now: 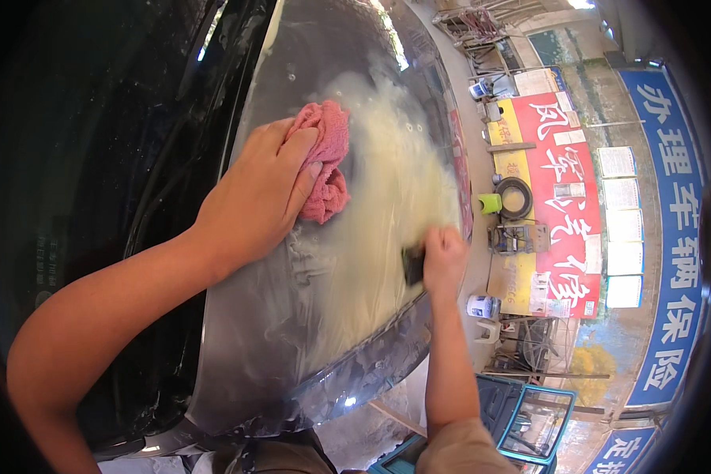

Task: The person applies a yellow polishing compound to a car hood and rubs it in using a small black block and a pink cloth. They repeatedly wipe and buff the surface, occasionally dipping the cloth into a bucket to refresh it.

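My left hand [265, 178] is closed round a crumpled pink cloth [324, 158], which rests on a dark grey car panel [249, 347]. To its right, my right hand [445, 257] grips a dark, flat sanding pad [413, 265]. The pad lies against the panel near its right edge, and both hand and pad are smeared by motion. Between the hands spreads a wide patch of pale yellow putty [379, 197], wet and streaky, with milky smears reaching onto the grey paint. Small water drops dot the panel beyond the cloth.
Dark car glass [95, 158] borders the panel on the left. Past its right edge, along a wall, stand a tyre [516, 198], a green container [490, 203], a white bucket [482, 306] and metal stands. A blue-framed vehicle cab [537, 423] stands at the lower right.
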Demonstrator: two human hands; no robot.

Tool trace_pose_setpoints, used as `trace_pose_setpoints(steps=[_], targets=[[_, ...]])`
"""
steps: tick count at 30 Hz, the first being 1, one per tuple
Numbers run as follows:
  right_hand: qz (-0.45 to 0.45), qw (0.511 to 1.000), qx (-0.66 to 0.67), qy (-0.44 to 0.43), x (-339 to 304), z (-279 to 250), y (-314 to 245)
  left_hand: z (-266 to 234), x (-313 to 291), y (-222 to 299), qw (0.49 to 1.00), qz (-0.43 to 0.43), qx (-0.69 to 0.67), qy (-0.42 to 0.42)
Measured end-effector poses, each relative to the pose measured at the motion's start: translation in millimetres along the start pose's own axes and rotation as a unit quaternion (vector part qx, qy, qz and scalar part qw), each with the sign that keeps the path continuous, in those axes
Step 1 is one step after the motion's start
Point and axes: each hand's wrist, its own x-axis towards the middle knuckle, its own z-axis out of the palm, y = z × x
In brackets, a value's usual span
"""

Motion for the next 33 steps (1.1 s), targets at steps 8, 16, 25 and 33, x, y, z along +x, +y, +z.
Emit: trace_pose_setpoints(steps=[8,16,25,33], targets=[[0.041,0.992,0.057,0.109,129,44,56,5,8,9,0.999,0.017,-0.029,-0.019],[0.044,0.998,0.037,0.028,-16,-14,19,0,4,4,1.0,0.005,0.006,-0.02],[0.071,0.989,0.075,0.107,135,44,62,6,7,1,0.999,0.043,0.022,-0.014],[0.094,0.987,0.127,0.043,-47,-21,18,2,-1,2,1.0,0.002,0.018,-0.025]])
